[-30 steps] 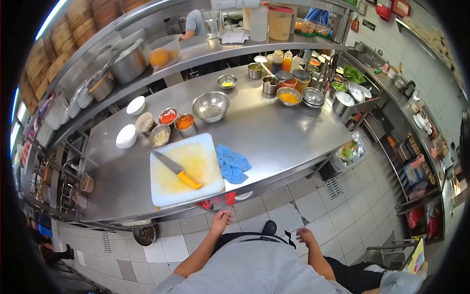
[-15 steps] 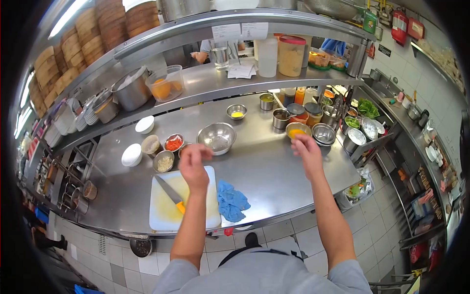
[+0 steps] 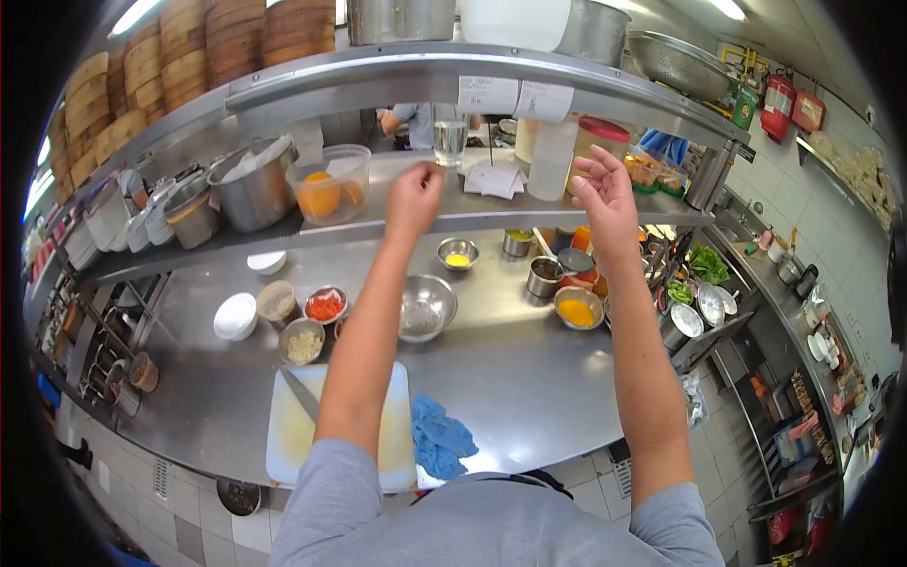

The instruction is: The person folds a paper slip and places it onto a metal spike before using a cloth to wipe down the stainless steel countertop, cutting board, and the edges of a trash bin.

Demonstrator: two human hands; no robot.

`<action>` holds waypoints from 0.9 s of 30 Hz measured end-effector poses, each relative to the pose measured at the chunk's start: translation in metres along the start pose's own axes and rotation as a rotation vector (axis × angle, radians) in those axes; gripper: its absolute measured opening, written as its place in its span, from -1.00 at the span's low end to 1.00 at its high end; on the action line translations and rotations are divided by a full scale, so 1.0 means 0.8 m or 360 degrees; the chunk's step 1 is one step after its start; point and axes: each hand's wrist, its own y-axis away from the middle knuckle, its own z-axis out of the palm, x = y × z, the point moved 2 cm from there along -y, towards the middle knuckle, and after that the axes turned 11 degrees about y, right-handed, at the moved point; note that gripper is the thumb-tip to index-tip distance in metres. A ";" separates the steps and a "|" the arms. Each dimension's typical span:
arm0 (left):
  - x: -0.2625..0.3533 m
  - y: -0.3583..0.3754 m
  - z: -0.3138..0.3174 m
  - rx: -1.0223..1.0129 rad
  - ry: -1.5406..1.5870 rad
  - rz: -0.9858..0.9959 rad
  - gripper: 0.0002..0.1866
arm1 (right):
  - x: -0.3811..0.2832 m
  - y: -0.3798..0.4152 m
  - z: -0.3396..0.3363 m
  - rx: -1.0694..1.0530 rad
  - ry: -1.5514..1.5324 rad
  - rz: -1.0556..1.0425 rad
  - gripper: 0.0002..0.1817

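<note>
My left hand point(image 3: 416, 197) is raised at the shelf's front edge, its fingers curled closed with nothing visible in them. Just beyond it stands a glass of water point(image 3: 451, 142), which I cannot see it touching. My right hand point(image 3: 607, 194) is up at the same height, fingers apart and holding nothing. It is in front of a tub with a red lid point(image 3: 605, 132) and beside a tall whitish container point(image 3: 552, 161). Paper slips point(image 3: 493, 180) lie on the shelf between the hands. Below are a steel mixing bowl point(image 3: 427, 312) and a small bowl of yellow liquid point(image 3: 458, 256).
A cutting board point(image 3: 283, 444) carries a knife point(image 3: 300, 393), partly behind my left arm. A blue cloth point(image 3: 440, 437) lies beside it. Small bowls of red pieces point(image 3: 325, 304) and pale chopped bits point(image 3: 302, 342) stand left, an orange-yellow bowl point(image 3: 578, 308) right. An upper shelf point(image 3: 397, 71) overhangs.
Both hands have risen from above the worktop to the shelf, the left also moving right. My right hand's fingers have spread. The view has tipped upward and moved nearer the shelf.
</note>
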 end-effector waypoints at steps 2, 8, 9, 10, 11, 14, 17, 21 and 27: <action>0.006 0.002 0.007 -0.0176 -0.0214 -0.0109 -0.67 | 0.005 -0.027 0.007 0.0046 -0.0021 -0.0042 -0.41; 0.008 -0.041 -0.003 -0.0890 -0.0067 -0.1012 -0.62 | 0.019 -0.096 0.046 0.0221 -0.0071 -0.0019 -0.45; 0.005 -0.045 -0.003 -0.0883 -0.0068 -0.1013 -0.62 | 0.025 -0.097 0.054 0.0266 -0.0129 0.0036 -0.47; 0.000 -0.048 -0.004 -0.0954 -0.0040 -0.1044 -0.62 | 0.030 -0.102 0.062 0.0362 -0.0180 0.0031 -0.51; 0.000 -0.052 -0.005 -0.1026 -0.0014 -0.1072 -0.62 | 0.032 -0.108 0.071 0.0358 -0.0188 0.0035 -0.51; -0.011 -0.046 -0.016 -0.0832 0.0277 -0.1036 -0.64 | 0.042 -0.117 0.081 0.0600 -0.0344 0.0135 -0.62; -0.025 -0.045 -0.012 -0.0763 0.0466 -0.0968 -0.65 | 0.052 -0.121 0.087 0.0526 -0.1068 0.0068 -0.72; -0.021 -0.051 -0.012 -0.0811 0.0496 -0.1024 -0.64 | 0.051 -0.111 0.118 0.0130 -0.1336 0.0199 -0.74; -0.026 -0.047 -0.013 -0.0793 0.0553 -0.1010 -0.63 | 0.041 -0.109 0.165 0.0020 -0.1123 0.0202 -0.73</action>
